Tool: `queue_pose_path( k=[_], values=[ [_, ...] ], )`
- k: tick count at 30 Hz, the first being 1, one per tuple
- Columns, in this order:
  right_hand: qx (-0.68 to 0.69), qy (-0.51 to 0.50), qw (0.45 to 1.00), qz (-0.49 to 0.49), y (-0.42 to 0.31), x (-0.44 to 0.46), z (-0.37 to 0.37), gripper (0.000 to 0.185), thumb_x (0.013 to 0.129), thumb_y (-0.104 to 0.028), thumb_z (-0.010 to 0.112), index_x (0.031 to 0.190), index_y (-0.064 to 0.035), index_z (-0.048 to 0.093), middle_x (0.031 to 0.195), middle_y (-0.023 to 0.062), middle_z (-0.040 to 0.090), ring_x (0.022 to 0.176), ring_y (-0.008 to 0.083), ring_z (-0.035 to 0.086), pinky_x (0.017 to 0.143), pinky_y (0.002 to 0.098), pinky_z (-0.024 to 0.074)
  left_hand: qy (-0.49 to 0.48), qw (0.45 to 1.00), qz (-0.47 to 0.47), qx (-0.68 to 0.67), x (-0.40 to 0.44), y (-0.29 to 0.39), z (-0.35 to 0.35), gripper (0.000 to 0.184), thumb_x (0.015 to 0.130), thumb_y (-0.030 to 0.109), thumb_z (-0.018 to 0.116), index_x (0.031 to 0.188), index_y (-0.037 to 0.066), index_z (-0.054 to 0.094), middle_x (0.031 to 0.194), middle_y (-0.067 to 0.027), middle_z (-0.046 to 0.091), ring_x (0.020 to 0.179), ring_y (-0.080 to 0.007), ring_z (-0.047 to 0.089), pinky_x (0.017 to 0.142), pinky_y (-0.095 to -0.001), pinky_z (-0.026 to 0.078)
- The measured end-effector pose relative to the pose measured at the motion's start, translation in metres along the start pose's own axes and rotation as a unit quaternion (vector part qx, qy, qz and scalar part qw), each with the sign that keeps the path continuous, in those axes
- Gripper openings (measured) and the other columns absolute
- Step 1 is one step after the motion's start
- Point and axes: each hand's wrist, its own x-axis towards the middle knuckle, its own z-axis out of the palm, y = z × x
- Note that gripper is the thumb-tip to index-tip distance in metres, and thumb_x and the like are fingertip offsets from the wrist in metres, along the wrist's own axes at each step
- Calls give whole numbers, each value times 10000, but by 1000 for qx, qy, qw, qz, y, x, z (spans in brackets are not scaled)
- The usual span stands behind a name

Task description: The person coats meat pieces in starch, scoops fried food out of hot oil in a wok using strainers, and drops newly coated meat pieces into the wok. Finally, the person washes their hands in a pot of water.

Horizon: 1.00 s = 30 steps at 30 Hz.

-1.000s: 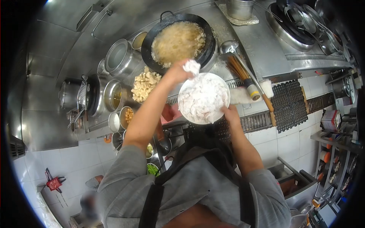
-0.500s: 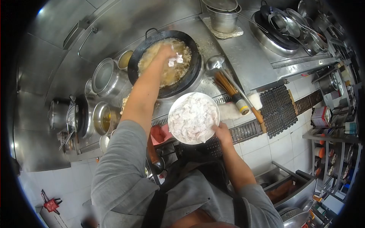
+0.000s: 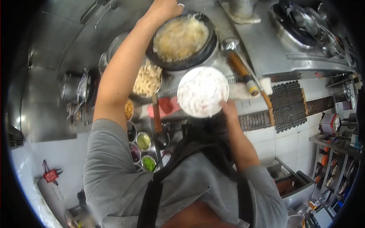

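Note:
My right hand [image 3: 229, 108] grips the edge of a white bowl [image 3: 183, 108], its thumb at the rim. The bowl is heaped with pale pieces [image 3: 203, 91] coated in white powder, which look like raw meat or fish. At the top of the view my left hand [image 3: 166, 9] is raised over the far rim of a black wok [image 3: 182, 66], its fingers closed. A small white bit [image 3: 181, 5] shows at its fingertips and looks like one of the coated pieces. Bubbling, yellowish oil [image 3: 180, 38] with foam fills the wok.
A ladle [image 3: 230, 44] and a bamboo brush [image 3: 239, 66] lie right of the wok. Beneath my left arm stand a container of pale chopped food [image 3: 148, 80] and small tubs, one with chopped greens [image 3: 148, 163]. Stacked pans [image 3: 292, 28] occupy the right counter.
My left hand has moved from above the oil up to the wok's far side. The view has shifted, uncovering the pale chopped food and small tubs. The bowl stays in my right hand.

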Motion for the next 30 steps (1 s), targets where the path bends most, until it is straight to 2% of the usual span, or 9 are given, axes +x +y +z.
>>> queue_pose_path(
  k=[2,6,8,10,13,15,21,25,30],
  values=[
    [16,7,1000,-6,-9,-4,1,419,718,-250,615,1001,55,660,933,221,682,887,296,654,813,367,482,-47,999,13,-6,-40,19,2,371,741,129,652,1075,-29,620,1069,-240,617,1020,-398,578,891,-431,466],
    [54,-6,998,-4,-29,-10,3,390,721,-184,596,1023,57,656,952,182,686,897,271,652,814,360,478,-274,962,12,-10,-132,32,50,441,726,153,639,1153,42,617,1103,-198,628,1025,-368,597,923,-404,469],
    [72,-9,997,9,-47,-20,2,381,721,-140,590,1042,57,651,943,166,683,858,260,660,739,361,524,-503,861,-69,30,-169,30,92,514,710,160,651,1213,69,590,1170,-201,596,1088,-372,559,957,-403,445],
    [117,-27,991,60,-69,-31,0,375,727,-111,584,1047,77,637,924,170,672,779,245,668,618,346,564,-500,860,-106,-16,-228,21,129,556,694,152,655,1241,102,569,1224,-200,563,1147,-374,514,976,-406,427],
    [140,-28,988,59,-68,-31,1,375,751,-99,565,1063,104,612,918,168,666,706,234,656,557,317,534,-490,862,-126,-41,-279,36,159,569,681,128,650,1243,119,560,1247,-196,549,1169,-383,491,976,-410,426],
    [143,-30,987,67,-65,-28,1,373,753,-100,566,1064,101,609,908,166,665,693,234,654,537,317,533,-355,918,-156,-86,-287,41,166,561,676,121,657,1229,102,559,1221,-210,561,1141,-376,515,968,-412,427],
    [117,-37,990,66,-64,-25,1,368,752,-103,566,1058,97,609,883,155,663,644,221,640,510,308,524,-365,892,-214,-158,-256,32,162,585,696,149,668,1257,86,517,1203,-243,552,1138,-340,532,930,-418,454],
    [137,-24,989,58,-65,-27,2,357,740,-105,575,1034,92,624,854,147,663,625,213,631,512,299,510,-370,904,-121,-176,-264,39,169,624,705,222,706,1287,118,508,1281,-245,505,1163,-395,501,965,-425,425],
    [86,-30,994,64,-62,-23,-2,367,730,-143,585,1022,68,653,855,156,676,698,213,661,550,318,534,-394,906,-153,-32,-276,108,148,773,654,307,769,1354,234,451,1461,-246,244,1255,-440,389,994,-443,415]
  ],
)
